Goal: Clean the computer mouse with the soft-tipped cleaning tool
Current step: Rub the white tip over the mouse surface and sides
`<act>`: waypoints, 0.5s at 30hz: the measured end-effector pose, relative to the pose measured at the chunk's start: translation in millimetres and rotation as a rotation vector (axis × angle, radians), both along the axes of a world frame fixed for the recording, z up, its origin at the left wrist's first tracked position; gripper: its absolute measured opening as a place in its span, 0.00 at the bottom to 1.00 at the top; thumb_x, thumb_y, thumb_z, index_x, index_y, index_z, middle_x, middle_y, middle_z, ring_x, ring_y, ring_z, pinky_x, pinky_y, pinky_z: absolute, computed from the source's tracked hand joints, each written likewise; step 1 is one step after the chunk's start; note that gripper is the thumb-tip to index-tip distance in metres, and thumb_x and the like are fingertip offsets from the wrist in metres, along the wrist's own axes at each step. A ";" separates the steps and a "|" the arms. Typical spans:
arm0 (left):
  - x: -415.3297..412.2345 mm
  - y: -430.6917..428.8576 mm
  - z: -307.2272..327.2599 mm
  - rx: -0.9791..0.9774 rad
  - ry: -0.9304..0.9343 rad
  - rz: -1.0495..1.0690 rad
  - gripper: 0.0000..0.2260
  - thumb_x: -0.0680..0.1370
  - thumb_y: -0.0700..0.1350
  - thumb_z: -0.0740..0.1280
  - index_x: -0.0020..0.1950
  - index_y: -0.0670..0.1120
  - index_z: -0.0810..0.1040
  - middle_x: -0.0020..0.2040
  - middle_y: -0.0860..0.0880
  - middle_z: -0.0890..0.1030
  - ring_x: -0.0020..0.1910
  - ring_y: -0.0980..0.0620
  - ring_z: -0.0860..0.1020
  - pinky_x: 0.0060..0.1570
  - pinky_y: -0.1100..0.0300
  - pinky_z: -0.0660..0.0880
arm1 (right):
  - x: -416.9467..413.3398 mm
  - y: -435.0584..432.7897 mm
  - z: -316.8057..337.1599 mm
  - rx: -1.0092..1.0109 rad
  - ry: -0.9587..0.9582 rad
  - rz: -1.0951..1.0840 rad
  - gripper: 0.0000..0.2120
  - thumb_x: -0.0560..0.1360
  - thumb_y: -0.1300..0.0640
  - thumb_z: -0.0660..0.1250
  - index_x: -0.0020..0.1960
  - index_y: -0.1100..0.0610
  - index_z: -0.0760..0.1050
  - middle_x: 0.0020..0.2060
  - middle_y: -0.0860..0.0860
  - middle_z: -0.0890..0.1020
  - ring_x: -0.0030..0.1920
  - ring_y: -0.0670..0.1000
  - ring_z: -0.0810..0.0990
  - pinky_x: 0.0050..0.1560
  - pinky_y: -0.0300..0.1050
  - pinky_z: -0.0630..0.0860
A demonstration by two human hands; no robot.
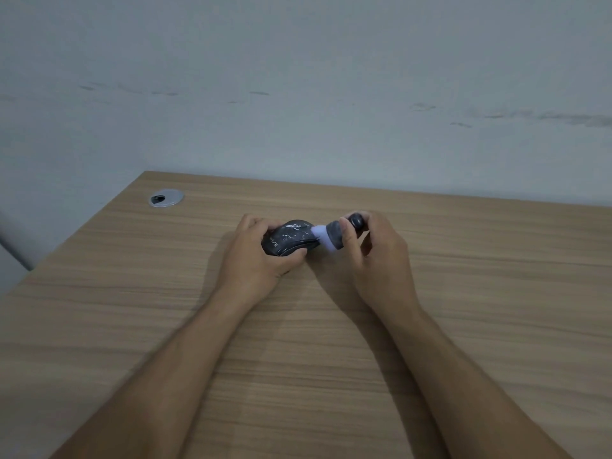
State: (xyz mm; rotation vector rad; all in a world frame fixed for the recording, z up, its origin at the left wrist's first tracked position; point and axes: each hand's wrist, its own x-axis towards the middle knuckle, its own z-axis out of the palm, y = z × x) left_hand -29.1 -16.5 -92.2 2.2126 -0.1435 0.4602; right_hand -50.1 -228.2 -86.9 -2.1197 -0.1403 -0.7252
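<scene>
A black computer mouse (288, 238) speckled with white flecks lies on the wooden desk (331, 326), gripped from its left side by my left hand (255, 260). My right hand (377, 256) holds a dark cleaning tool (337, 235) by its body, thumb in front and fingers behind. The tool's pale lavender soft tip (318, 232) touches the right end of the mouse. My fingers hide part of the mouse's left edge and the tool's rear end.
A round silver cable grommet (166, 198) sits in the desk near its back left corner. A grey scuffed wall (298, 94) rises directly behind the desk's far edge. The desk's left edge runs diagonally toward me.
</scene>
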 end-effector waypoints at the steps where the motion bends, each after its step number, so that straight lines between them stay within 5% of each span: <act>1: -0.3 0.0 -0.2 0.002 -0.002 -0.001 0.22 0.69 0.50 0.85 0.61 0.49 0.87 0.55 0.51 0.78 0.49 0.69 0.76 0.48 0.82 0.68 | 0.9 -0.6 -0.1 0.002 -0.005 -0.024 0.06 0.85 0.51 0.69 0.57 0.53 0.81 0.49 0.46 0.84 0.41 0.39 0.76 0.45 0.28 0.69; 11: -1.9 -1.1 0.9 -0.008 -0.009 -0.015 0.22 0.69 0.48 0.85 0.61 0.46 0.86 0.56 0.52 0.77 0.49 0.71 0.75 0.48 0.82 0.68 | 3.7 -4.8 -0.4 0.062 -0.016 -0.078 0.08 0.86 0.50 0.69 0.58 0.55 0.82 0.48 0.47 0.84 0.42 0.46 0.77 0.46 0.37 0.69; 15: -1.9 0.9 1.4 0.016 -0.016 -0.036 0.22 0.69 0.46 0.86 0.60 0.46 0.86 0.56 0.51 0.77 0.48 0.64 0.76 0.48 0.82 0.67 | 3.6 -1.2 -2.3 0.011 -0.004 -0.031 0.07 0.85 0.51 0.69 0.57 0.54 0.82 0.46 0.46 0.84 0.39 0.40 0.76 0.44 0.28 0.68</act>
